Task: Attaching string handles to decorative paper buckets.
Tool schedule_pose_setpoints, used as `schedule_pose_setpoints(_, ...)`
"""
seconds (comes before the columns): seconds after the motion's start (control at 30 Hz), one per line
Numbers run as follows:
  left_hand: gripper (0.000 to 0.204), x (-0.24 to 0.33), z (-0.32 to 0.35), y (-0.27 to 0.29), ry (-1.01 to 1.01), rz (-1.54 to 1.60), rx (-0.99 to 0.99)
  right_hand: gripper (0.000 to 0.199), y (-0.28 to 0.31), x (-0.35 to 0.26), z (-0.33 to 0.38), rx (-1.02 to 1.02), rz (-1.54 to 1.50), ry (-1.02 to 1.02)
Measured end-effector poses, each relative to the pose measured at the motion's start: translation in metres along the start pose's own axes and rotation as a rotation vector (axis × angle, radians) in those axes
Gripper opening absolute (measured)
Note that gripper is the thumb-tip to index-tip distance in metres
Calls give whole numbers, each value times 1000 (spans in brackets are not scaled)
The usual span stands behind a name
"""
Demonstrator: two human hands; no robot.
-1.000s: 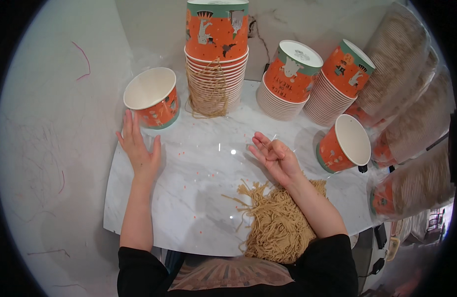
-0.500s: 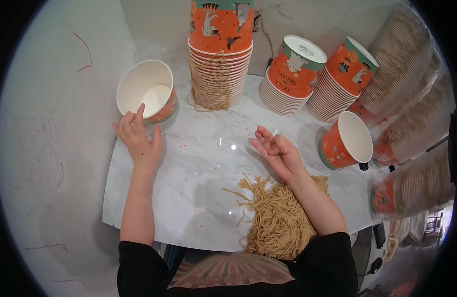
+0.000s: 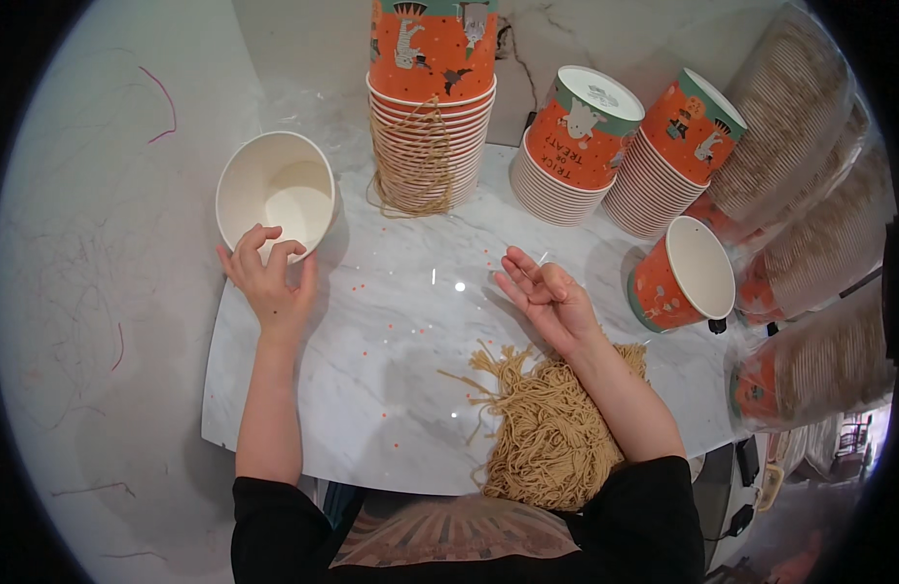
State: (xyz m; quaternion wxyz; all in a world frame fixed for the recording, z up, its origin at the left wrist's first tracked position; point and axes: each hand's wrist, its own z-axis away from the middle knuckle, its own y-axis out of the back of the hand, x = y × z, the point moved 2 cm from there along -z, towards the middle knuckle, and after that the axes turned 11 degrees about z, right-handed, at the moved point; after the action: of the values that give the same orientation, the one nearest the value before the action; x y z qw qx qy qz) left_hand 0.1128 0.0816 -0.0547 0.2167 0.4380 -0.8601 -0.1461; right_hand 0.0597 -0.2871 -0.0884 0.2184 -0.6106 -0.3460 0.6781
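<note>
My left hand (image 3: 267, 279) is closed on the near rim of a paper tub (image 3: 313, 185), its fingers curled over the edge. The tub is white inside and stands at the table's left, its mouth tilted toward me. Held above the table's right half, my right hand (image 3: 551, 297) has its palm up and fingers loosely bent and apart, with nothing visible in them. Beneath that forearm lies a heap of tan cords (image 3: 551, 438), loose ends fanning out to the left.
A tall stack of tubs (image 3: 435, 156) draped with tan cord stands at the back. Two shorter upside-down stacks, a first stack (image 3: 566, 185) and a second stack (image 3: 659, 190), are to its right. A single orange tub (image 3: 668, 287) leans nearer. Bagged tubs (image 3: 809, 234) line the right side.
The left tub has come nearer and tipped more toward me, and my left fingers have curled over its rim. My right hand has stayed in place.
</note>
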Motion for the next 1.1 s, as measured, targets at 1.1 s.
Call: schedule_pose_setpoints(1.1,19,-4,6,-1,5,128,-36,7,-33,-20,19,103,992,109)
